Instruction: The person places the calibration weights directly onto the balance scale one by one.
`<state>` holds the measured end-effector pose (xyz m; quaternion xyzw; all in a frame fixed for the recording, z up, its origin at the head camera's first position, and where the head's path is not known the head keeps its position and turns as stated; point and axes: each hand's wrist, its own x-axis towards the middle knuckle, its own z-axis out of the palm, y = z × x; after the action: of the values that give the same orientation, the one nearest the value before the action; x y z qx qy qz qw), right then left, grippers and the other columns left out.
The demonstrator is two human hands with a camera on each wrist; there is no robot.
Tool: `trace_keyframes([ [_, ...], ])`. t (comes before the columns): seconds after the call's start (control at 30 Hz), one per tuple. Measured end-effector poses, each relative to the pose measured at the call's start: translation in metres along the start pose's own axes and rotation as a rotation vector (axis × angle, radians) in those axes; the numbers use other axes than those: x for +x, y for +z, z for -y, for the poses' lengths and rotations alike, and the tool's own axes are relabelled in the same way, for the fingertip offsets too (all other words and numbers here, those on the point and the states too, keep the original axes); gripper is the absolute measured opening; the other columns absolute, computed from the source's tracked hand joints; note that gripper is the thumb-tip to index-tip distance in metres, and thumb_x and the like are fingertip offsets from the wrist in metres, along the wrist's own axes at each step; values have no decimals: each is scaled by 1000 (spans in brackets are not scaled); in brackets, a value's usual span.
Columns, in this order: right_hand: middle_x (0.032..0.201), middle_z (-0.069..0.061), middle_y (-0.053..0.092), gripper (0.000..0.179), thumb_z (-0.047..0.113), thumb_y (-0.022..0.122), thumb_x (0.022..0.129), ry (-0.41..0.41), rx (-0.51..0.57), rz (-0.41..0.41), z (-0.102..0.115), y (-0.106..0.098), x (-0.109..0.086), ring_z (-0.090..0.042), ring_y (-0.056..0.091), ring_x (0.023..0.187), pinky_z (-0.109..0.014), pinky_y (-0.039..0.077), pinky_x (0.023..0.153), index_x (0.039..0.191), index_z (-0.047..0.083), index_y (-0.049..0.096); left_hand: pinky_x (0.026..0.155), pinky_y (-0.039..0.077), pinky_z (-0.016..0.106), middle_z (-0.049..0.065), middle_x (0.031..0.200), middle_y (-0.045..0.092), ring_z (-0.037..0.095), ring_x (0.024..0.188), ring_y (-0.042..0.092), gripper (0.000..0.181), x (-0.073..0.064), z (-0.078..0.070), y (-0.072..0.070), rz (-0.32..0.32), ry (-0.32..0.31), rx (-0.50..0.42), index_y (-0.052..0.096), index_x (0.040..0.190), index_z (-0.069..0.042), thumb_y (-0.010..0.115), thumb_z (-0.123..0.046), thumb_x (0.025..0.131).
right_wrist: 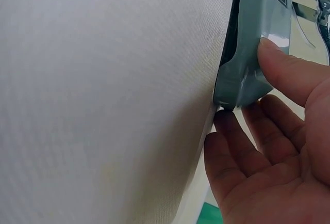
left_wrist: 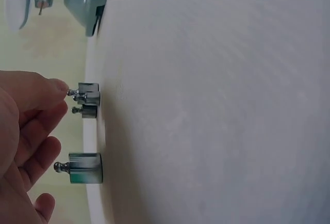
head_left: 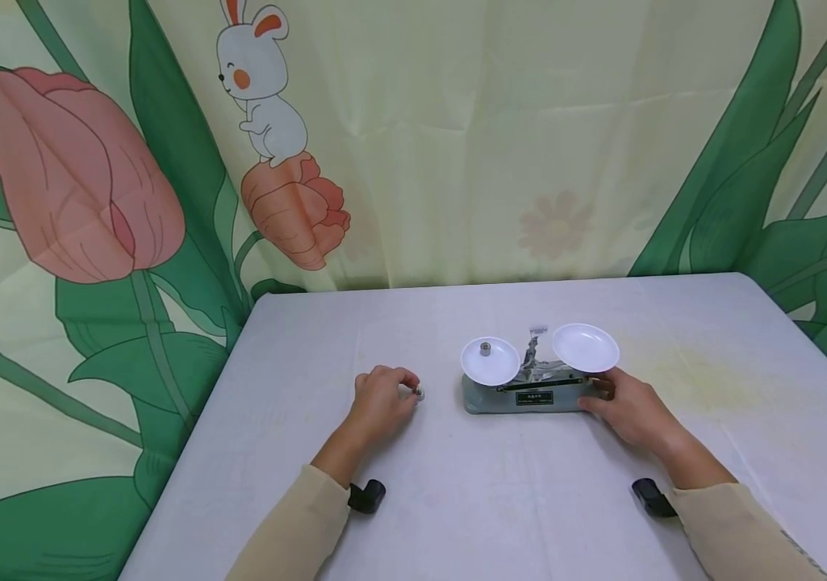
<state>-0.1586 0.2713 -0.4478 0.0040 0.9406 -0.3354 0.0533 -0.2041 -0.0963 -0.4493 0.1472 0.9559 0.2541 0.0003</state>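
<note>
A grey balance scale stands on the table with two white pans. On its left pan sits a small metal weight; the right pan bears nothing. My right hand grips the right end of the grey base, thumb on the front and fingers around the end. Left of the scale, my left hand pinches the knob of a small metal weight between thumb and index finger. Close beside it stand other small weights, and a larger knobbed weight is below the curled fingers.
A white cloth covers the table. Behind it hangs a curtain printed with tulips, leaves and a rabbit. Black wrist cameras are strapped at the left cuff and the right cuff.
</note>
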Motion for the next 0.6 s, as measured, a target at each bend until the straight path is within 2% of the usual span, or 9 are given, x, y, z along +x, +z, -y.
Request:
trace_keyframes([
  [0.33, 140, -36, 46, 69, 20, 72, 92, 15, 5, 6, -1, 0, 1, -56, 46, 124, -68, 37, 99, 145, -7, 37, 98, 33, 50, -4, 96, 71, 23, 106, 56, 14, 6, -7, 4, 14, 2, 45, 73, 102, -13, 76, -14, 88],
  [0.6, 139, -36, 46, 68, 20, 72, 92, 11, 7, 3, 0, 0, 0, -56, 47, 123, -67, 38, 99, 145, -8, 38, 97, 33, 48, -6, 94, 70, 20, 105, 56, 14, 10, -9, 7, 52, 12, 100, 74, 103, -15, 76, -16, 89],
])
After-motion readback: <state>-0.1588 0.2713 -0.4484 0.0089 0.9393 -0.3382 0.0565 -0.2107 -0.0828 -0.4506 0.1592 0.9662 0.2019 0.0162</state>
